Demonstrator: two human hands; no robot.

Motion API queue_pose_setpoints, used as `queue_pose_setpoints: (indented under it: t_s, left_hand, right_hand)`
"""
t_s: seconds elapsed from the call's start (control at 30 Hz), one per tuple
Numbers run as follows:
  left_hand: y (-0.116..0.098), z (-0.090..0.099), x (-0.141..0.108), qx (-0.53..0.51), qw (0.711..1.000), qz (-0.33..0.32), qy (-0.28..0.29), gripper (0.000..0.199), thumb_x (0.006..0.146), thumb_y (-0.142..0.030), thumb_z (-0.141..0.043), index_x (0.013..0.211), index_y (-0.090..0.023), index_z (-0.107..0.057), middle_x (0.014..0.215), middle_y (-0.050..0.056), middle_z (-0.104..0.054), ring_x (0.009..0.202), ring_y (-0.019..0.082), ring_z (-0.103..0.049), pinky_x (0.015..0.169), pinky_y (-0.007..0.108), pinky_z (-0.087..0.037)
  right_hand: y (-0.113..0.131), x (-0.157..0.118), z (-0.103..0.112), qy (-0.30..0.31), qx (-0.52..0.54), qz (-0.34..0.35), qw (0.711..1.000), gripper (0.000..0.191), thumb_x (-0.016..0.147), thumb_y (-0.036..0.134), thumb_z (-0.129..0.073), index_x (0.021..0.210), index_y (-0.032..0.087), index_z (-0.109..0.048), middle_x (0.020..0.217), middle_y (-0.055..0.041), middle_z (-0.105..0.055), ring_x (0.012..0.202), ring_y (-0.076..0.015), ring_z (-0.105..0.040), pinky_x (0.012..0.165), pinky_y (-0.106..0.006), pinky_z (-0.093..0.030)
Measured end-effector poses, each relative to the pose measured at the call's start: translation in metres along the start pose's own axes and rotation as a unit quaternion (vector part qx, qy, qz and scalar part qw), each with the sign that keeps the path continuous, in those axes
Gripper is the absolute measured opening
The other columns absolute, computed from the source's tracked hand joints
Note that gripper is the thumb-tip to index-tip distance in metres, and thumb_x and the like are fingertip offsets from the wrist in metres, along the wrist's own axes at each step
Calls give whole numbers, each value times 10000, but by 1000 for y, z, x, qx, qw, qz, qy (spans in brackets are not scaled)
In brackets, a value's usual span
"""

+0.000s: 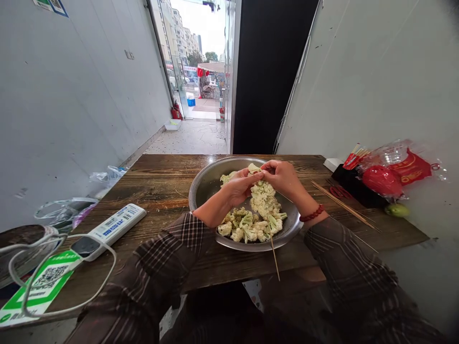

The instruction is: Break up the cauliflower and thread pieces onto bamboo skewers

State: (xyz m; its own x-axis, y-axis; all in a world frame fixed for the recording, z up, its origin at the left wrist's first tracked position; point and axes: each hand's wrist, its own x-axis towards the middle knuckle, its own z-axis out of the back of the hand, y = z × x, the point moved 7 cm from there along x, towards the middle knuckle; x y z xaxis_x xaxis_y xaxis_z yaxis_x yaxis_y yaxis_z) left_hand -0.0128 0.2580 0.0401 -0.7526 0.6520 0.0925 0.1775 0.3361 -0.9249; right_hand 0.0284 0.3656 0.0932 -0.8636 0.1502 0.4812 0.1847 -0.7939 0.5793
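Note:
Over the metal bowl (201, 191) my left hand (238, 188) and my right hand (283, 179) meet, fingers pinched around a pale cauliflower floret (254, 168). Just below them, a row of cauliflower pieces (264, 198) lies along a bamboo skewer (274, 258), whose bare end sticks out over the bowl's near rim. Loose cauliflower florets (247, 229) cover the bowl's bottom. The fingers partly hide the floret, and whether it touches the skewer's tip cannot be seen.
Bare bamboo skewers (344, 205) lie on the wooden table (165, 181) at right, beside a black holder (362, 186) with red-wrapped items. At left are a white device (116, 227), a looped cable (114, 263) and a green QR card (46, 282).

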Motion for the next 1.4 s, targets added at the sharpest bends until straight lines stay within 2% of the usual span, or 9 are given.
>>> queue_pose_setpoints:
  t_s: [0.1,0.3,0.5,0.67,0.93,1.03,1.2,1.3,1.4]
  left_hand:
    - [9,-5,2,-66,997,40,30,272,603,-265,-813,752,-132,-628,692,27,-623,607,109,-577,598,257,-455]
    - [8,-8,4,-107,994,16,27,295,581,-225,-820,777,-120,-627,686,7,-646,592,100,-592,626,253,-461]
    - [4,-7,0,-90,996,16,-14,331,540,-220,-835,731,-126,-581,628,-9,-629,550,106,-591,569,244,-457]
    - [3,-6,-2,-76,997,15,-21,343,534,-231,-832,717,-137,-557,607,-18,-619,539,115,-592,551,251,-467]
    - [4,-1,-1,-53,998,19,-40,316,547,-213,-807,706,-151,-541,568,-31,-593,478,95,-556,484,218,-424]
    - [0,-3,-2,-67,997,12,-33,306,562,-223,-798,716,-153,-543,597,-14,-617,504,108,-580,506,230,-448]
    - [-7,2,0,-97,994,-8,-55,277,599,-212,-767,727,-162,-527,619,11,-636,601,153,-637,602,277,-501]
    - [-7,11,4,-112,990,-29,-82,268,614,-205,-750,733,-165,-513,629,17,-640,606,155,-636,602,277,-498]
    - [-6,20,8,-125,985,-51,-109,254,624,-203,-736,739,-166,-513,634,10,-634,603,145,-626,612,275,-497]
  right_hand:
    - [1,0,1,8,32,-5,999,159,739,268,-604,747,139,-696,654,-42,-658,568,-129,-521,550,-259,-342]
    - [-13,-3,-7,-5,147,-76,986,174,686,288,-585,729,135,-656,595,-4,-601,516,-105,-469,486,-231,-325]
    - [-20,-8,-17,-9,268,-134,954,102,654,259,-570,678,160,-580,528,53,-493,461,-71,-372,442,-217,-277]
    - [-23,-9,-21,18,328,-148,933,109,662,261,-611,680,158,-579,548,54,-503,477,-64,-402,453,-207,-304]
    - [-30,-16,-14,-45,492,-189,848,209,655,326,-681,769,179,-585,731,28,-571,602,-75,-485,539,-205,-469]
    - [-43,-16,-6,-53,430,-178,883,203,670,334,-670,783,183,-594,757,18,-581,640,-91,-508,547,-213,-491]
    - [-65,-20,6,-23,166,-112,980,216,754,330,-591,866,160,-663,788,-37,-660,687,-149,-579,603,-274,-492]
    - [-49,-32,8,40,35,-26,998,262,770,316,-599,952,159,-705,950,-90,-701,835,-212,-624,777,-358,-482]
    - [-22,-55,9,65,26,2,998,284,853,349,-520,965,171,-711,975,-91,-708,882,-221,-635,796,-356,-471]
